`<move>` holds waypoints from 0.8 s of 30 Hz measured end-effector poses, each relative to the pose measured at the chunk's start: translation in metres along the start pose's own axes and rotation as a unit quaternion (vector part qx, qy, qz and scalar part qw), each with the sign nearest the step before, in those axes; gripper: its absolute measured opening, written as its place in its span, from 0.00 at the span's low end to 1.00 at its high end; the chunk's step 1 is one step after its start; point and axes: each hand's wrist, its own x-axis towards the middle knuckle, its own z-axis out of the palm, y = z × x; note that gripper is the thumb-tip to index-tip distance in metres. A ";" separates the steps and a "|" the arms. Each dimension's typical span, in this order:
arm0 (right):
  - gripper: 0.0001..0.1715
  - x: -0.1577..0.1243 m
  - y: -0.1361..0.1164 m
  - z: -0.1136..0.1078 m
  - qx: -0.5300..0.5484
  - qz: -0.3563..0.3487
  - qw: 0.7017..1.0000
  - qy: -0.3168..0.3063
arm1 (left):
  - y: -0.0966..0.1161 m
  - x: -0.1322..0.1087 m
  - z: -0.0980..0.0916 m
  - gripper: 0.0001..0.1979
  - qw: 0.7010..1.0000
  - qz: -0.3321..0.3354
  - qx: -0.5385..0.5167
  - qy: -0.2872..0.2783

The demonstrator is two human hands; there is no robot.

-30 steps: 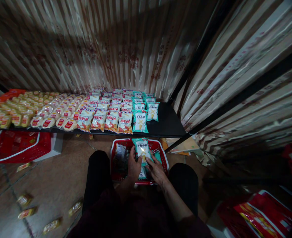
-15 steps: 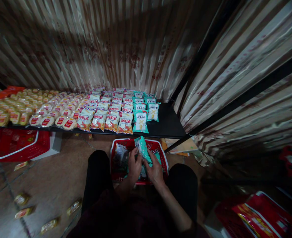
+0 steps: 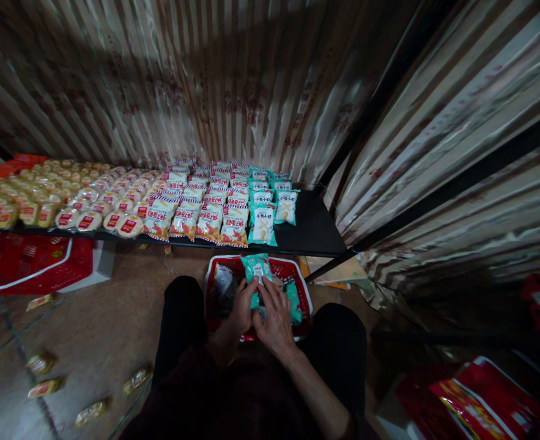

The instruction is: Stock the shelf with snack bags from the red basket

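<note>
Between my hands is a teal snack bag (image 3: 255, 267), held above a red basket (image 3: 304, 300) with a white rim. My left hand (image 3: 242, 304) grips its left side, with the thumb on the front. My right hand (image 3: 274, 311) lies over the bag's lower right part, fingers pressed on it. The basket holds more teal bags (image 3: 293, 302) at the right and clear-wrapped packets (image 3: 224, 284) at the left. On the black shelf (image 3: 313, 229) beyond, teal bags (image 3: 263, 224) stand in two columns beside rows of white-and-orange snack bags (image 3: 233, 226).
Round wrapped cakes (image 3: 129, 225) and small yellow packets (image 3: 29, 214) fill the shelf's left part. Another red basket (image 3: 31, 263) sits below it. Loose packets (image 3: 90, 414) lie on the floor. A slanting black post (image 3: 416, 195) borders the right; a red bag (image 3: 485, 397) is lower right.
The teal bag has turned from edge-on to face me and moved slightly left. My right hand has shifted left onto its front.
</note>
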 end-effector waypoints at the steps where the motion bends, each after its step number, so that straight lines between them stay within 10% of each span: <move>1: 0.37 0.001 -0.001 -0.001 0.010 -0.001 1.000 0.000 | 0.002 0.000 0.000 0.24 1.000 -0.007 -0.006 -0.001; 7: 0.22 0.007 0.013 -0.006 0.052 0.003 0.997 0.049 | 0.011 -0.002 -0.004 0.28 0.999 -0.036 -0.018 -0.009; 24: 0.26 0.009 0.023 0.004 0.030 0.016 0.998 0.043 | 0.006 0.001 -0.009 0.28 1.000 0.001 0.010 -0.027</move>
